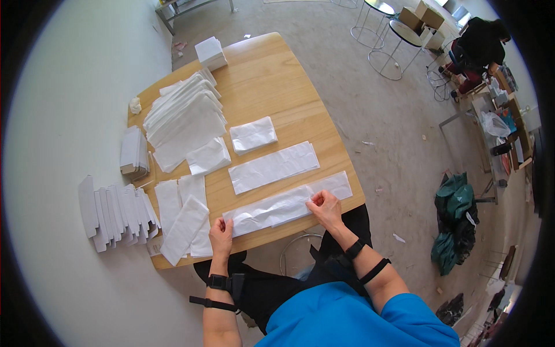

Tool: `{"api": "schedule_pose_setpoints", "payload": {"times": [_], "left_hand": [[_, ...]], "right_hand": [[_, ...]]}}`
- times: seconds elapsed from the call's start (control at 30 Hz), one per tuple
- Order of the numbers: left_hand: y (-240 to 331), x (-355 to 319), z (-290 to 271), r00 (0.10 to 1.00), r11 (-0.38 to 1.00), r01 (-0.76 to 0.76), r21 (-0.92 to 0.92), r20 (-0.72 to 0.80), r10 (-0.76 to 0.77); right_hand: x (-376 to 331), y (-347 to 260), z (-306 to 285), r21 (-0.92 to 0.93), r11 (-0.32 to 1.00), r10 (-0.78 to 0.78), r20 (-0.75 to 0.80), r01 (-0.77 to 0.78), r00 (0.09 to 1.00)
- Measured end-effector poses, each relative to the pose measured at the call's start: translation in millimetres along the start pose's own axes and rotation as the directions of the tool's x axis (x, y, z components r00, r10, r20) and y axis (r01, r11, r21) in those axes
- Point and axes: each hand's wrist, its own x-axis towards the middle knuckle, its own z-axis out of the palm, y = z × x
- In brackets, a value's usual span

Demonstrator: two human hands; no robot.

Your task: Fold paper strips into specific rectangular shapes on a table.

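Head view, looking down: a person in a blue top sits at a wooden worktop [277, 75] with both forearms coming up from the lower edge.

A long, crinkled strip of white tissue paper [286, 203] lies along the near edge of the worktop, running from left to right in front of the person. The left hand [221, 234] rests at the strip's left end, palm down, fingers curled loosely with the tips touching the paper. The right hand [325, 208] sits on the right part of the strip, fingers bent and pinching the paper's upper edge. The strip stretches between the two hands, with a short length reaching beyond the right hand.

Just behind it lies a second long white sheet [273, 167], and farther back a smaller folded white sheet [253, 135]. To the left, near the left hand, lie several narrow folded white pieces [184, 222]. A fanned stack of long white sheets [185, 118] sits at the back left, with a small square white pile [210, 52] at the far corner. White flat cardboard pieces [118, 217] overlap in a row off the worktop's left edge.

At the upper right, well apart, another person in dark clothing [477, 49] sits.
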Motion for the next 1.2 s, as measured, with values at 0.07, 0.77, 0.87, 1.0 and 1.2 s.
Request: {"api": "schedule_pose_setpoints", "payload": {"times": [0.07,0.77,0.87,1.0,1.2], "left_hand": [[33,-9,7,0.937,0.914,-0.210,0.347,-0.195,0.290],[81,-16,151,0.904,0.973,0.028,-0.229,0.420,0.073],[78,-11,150,0.881,0.947,0.120,-0.299,0.472,0.037],[79,-9,149,0.870,0.946,0.149,-0.288,0.494,0.014],[77,-10,147,0.880,0.944,0.119,-0.307,0.473,0.043]], "right_hand": [[0,4,-1,0.002,1.000,0.001,-0.016,-0.001,1.000],[-6,2,1,0.055,0.998,-0.040,-0.015,0.041,0.999],[-5,-1,-1,0.134,0.991,0.008,0.087,-0.020,0.996],[-2,1,2,0.261,0.957,0.080,0.171,-0.123,0.982],[-1,4,13,0.481,0.862,0.143,0.068,-0.158,0.987]]}}
